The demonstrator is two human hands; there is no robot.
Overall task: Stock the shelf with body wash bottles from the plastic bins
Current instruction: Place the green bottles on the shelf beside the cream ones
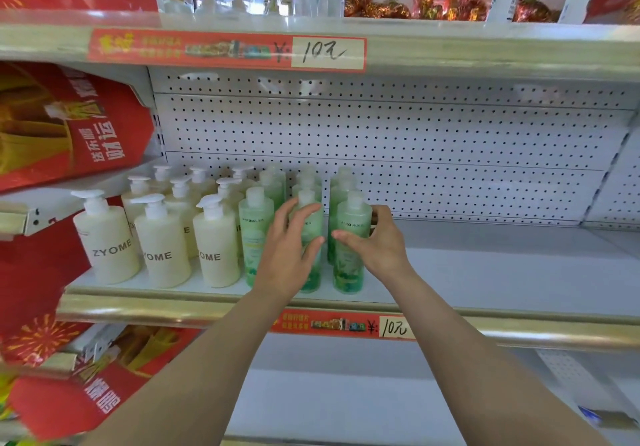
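Note:
Three rows of green body wash bottles stand on the white shelf (502, 272), right of several cream ZYOME pump bottles (107, 237). My left hand (289, 255) curls round the front middle green bottle (312, 281), thumb across its front and fingers near its shoulder. Beside it, my right hand (379, 243) grips the front right green bottle (349, 272), thumb in front and fingers behind. Both bottles stand upright with their bases on the shelf. The front left green bottle (255, 234) stands untouched. No plastic bin is in view.
The shelf is bare to the right of the green bottles, backed by white pegboard (433, 140). Red banners (59, 127) hang at the left. A price strip (343, 326) marks the shelf's front edge. The upper shelf (485, 50) overhangs, with boxes and bottles on it.

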